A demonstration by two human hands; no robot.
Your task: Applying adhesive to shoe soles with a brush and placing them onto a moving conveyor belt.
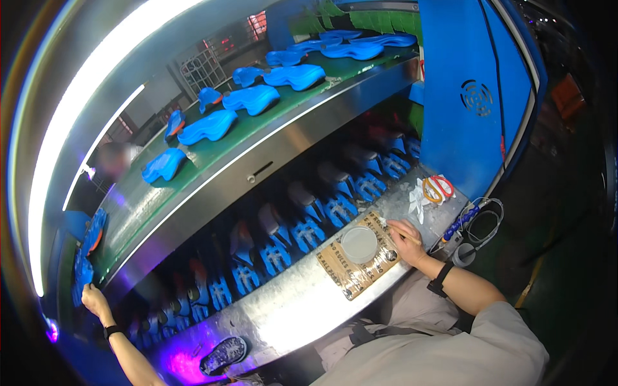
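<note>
Green belt stretched above the metal surface, where a brown cardboard sheet with bold dark lettering lay under a round tub. Arm outstretched, the left hand pinched a blue insole at the belt's left end; the right hand, curled beside the sheet, gripped a slim brush.

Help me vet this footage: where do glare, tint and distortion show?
Head view: glare whitens the middle of the metal ledge; purple tints its left end, near the dark footwear piece; the larger tube light looks blown out and bowed by the fisheye.
</note>
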